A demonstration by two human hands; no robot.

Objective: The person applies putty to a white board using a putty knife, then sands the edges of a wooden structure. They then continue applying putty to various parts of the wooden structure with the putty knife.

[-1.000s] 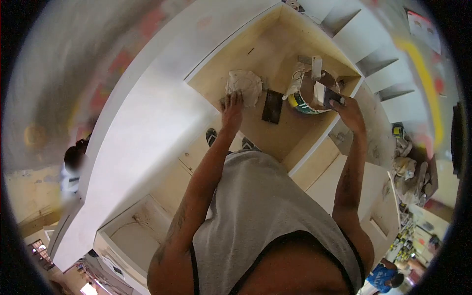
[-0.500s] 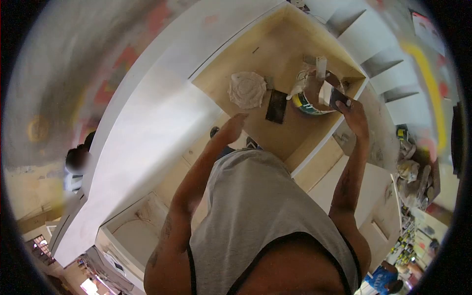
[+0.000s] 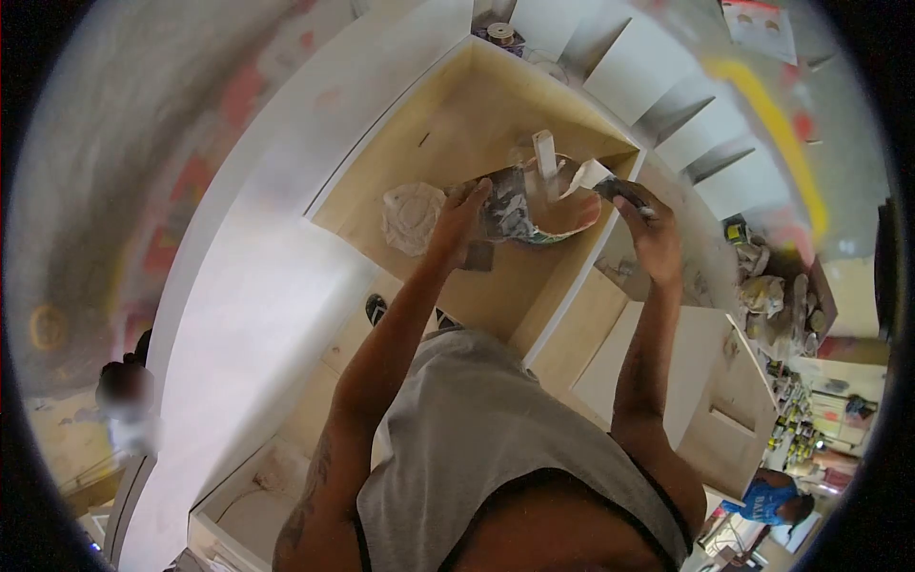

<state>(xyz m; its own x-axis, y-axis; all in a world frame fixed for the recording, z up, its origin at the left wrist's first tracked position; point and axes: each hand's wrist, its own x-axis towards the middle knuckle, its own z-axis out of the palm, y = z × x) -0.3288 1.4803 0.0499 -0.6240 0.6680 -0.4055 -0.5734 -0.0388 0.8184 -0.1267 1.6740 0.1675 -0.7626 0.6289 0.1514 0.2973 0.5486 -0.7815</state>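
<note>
Inside the wooden tray-like box [image 3: 367, 210], my left hand [image 3: 462, 217] grips a dark flat plate [image 3: 505, 205] smeared with pale paste, held against the left side of the paint bucket [image 3: 572, 217]. A pale wooden stick [image 3: 544, 154] stands up in the bucket. My right hand [image 3: 650, 234] is closed on a putty knife [image 3: 624, 194] with a dark handle; pale material covers its blade, over the bucket's right rim. A crumpled whitish cloth or bag [image 3: 412, 217] lies left of my left hand. Below the plate lies a small dark piece [image 3: 477, 255].
A long white panel [image 3: 257, 257] runs along the left. White shelf compartments [image 3: 648, 86] stand at the upper right, near a spool [image 3: 500, 34]. Two people are farther off, one at the left edge [image 3: 129, 400], one in blue [image 3: 767, 500] at the lower right.
My left hand has reached forward and taken hold of the dark plate, lifting it to the bucket. The putty knife has shifted, now with its blade at the rim. The view has moved.
</note>
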